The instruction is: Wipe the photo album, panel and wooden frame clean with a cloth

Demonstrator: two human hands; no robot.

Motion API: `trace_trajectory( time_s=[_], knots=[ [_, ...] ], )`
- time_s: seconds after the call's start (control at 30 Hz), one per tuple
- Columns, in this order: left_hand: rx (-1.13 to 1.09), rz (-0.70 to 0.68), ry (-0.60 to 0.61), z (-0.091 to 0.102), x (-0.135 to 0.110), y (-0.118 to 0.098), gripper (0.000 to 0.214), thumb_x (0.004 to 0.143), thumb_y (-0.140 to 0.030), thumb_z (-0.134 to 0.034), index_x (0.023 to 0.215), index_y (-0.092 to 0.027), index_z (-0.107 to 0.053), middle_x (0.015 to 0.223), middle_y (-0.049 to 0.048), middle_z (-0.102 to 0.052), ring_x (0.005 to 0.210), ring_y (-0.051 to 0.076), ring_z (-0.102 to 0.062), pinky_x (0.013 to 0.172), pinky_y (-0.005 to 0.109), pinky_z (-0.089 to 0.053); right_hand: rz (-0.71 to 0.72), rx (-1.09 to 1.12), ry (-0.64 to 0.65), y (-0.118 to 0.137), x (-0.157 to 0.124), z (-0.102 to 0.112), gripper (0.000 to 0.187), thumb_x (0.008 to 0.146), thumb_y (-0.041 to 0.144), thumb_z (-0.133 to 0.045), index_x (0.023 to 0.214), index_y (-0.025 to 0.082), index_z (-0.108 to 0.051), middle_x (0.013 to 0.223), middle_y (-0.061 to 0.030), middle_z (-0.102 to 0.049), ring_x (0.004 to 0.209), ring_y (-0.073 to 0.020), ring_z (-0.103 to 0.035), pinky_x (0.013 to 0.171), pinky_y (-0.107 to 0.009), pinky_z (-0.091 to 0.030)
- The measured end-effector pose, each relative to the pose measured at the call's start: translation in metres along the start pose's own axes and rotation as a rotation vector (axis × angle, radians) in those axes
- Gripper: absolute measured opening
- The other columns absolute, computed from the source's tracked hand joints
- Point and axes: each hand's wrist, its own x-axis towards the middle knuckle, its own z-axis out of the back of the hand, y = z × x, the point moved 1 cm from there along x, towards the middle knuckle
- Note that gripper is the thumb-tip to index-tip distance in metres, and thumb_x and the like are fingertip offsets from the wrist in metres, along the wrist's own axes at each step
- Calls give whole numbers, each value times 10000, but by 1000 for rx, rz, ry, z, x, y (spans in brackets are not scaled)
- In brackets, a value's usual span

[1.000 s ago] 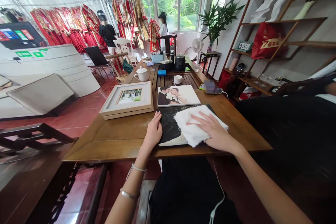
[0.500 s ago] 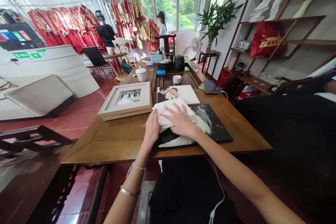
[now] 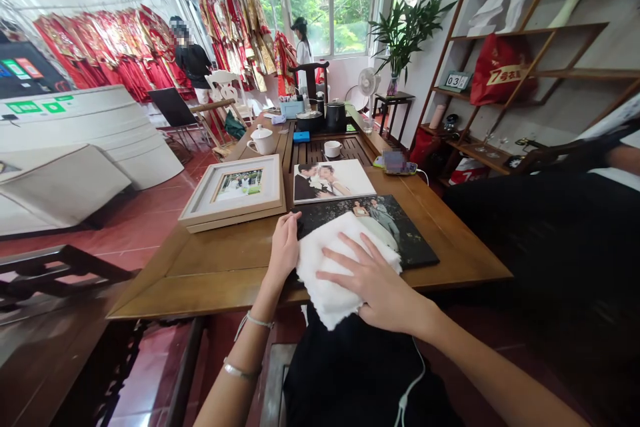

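A dark photo panel (image 3: 420, 245) with a couple in wedding clothes lies flat at the near side of the wooden table. My left hand (image 3: 285, 243) is closed on its left edge, the thumb near the upper left corner. Spread over a folded white cloth (image 3: 323, 280), my right hand (image 3: 377, 283) presses it flat against the panel's lower part. The cloth hangs past the panel's near edge and hides much of the picture. Just behind lies a lighter photo panel (image 3: 353, 178) showing a couple close together.
Stacked wooden picture frames (image 3: 235, 190) lie at the left of the table (image 3: 215, 287). Farther back are a lidded white cup (image 3: 262, 141), a small white cup (image 3: 333, 149), a blue box (image 3: 301, 137) and a dark kettle (image 3: 335, 116). A person in black sits at the right.
My right hand and the cloth have slid toward me, from the panel's upper left to its near edge. My left hand has left the cloth for the panel's edge.
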Motion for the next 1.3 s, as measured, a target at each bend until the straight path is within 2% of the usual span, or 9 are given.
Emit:
trace_trajectory(
  time_s=[0.1, 0.2, 0.33, 0.53, 0.67, 0.83, 0.97, 1.13, 1.3],
  knots=[
    [133, -86, 55, 0, -1, 2, 392, 924, -335, -355, 1074, -121, -646, 1195, 143, -591, 1201, 240, -523, 1062, 394, -375, -47, -15, -56, -11, -22, -1, 853, 535, 66, -467, 1346, 331, -465, 1518, 46, -312, 1429, -286, -82, 1123, -567, -53],
    [247, -157, 86, -2, -2, 7, 342, 857, -310, -494, 1098, -113, -636, 1235, 160, -579, 1228, 274, -507, 1073, 424, -371, -156, -75, -162, -35, -42, -2, 823, 542, 72, -471, 1327, 318, -486, 1495, 47, -356, 1420, -294, -133, 1120, -575, -94],
    [280, -178, 95, -2, -2, 9, 351, 853, -297, -500, 1124, -114, -627, 1258, 158, -577, 1253, 276, -494, 1083, 432, -371, -287, -149, -243, -78, -50, -1, 753, 571, 84, -484, 1292, 296, -527, 1444, 21, -440, 1377, -318, -254, 1088, -586, -192],
    [288, -159, 114, 0, -3, 8, 367, 858, -301, -501, 1137, -95, -622, 1323, 173, -549, 1293, 275, -462, 1099, 434, -358, -382, -179, -256, -136, -10, 11, 715, 635, 113, -504, 1333, 266, -500, 1397, -11, -502, 1315, -325, -359, 1050, -578, -274],
    [293, -138, 97, -1, -4, 8, 346, 851, -303, -519, 1120, -117, -632, 1356, 165, -528, 1284, 271, -477, 1090, 439, -372, -405, -203, -210, -154, 18, 14, 612, 697, 144, -502, 1298, 252, -543, 1426, -28, -467, 1317, -337, -350, 1054, -593, -254],
    [297, -127, 55, -3, -5, 7, 321, 852, -286, -520, 1100, -122, -641, 1327, 163, -556, 1271, 264, -492, 1087, 445, -377, -362, -222, -192, -142, 8, 9, 663, 651, 117, -507, 1303, 238, -535, 1446, -34, -440, 1345, -342, -303, 1064, -602, -237],
    [297, -121, 61, -4, -5, 5, 334, 855, -277, -512, 1111, -103, -635, 1325, 171, -556, 1280, 259, -483, 1094, 432, -371, -269, -211, -226, -112, -31, 2, 766, 612, 85, -507, 1348, 294, -477, 1465, -10, -413, 1369, -331, -263, 1063, -605, -230],
    [284, -132, 68, -3, -5, 5, 341, 861, -289, -497, 1133, -123, -619, 1334, 158, -552, 1293, 250, -468, 1102, 432, -359, -186, -164, -252, -78, -78, -3, 655, 711, 144, -529, 1332, 345, -489, 1444, 7, -443, 1380, -313, -259, 1079, -590, -205],
    [257, -163, 115, -2, -3, 9, 340, 858, -291, -493, 1136, -137, -613, 1348, 150, -541, 1311, 252, -446, 1106, 446, -347, -211, -117, -234, -80, -82, 1, 667, 684, 130, -529, 1316, 342, -506, 1432, 14, -457, 1368, -308, -291, 1080, -575, -229]
  ],
)
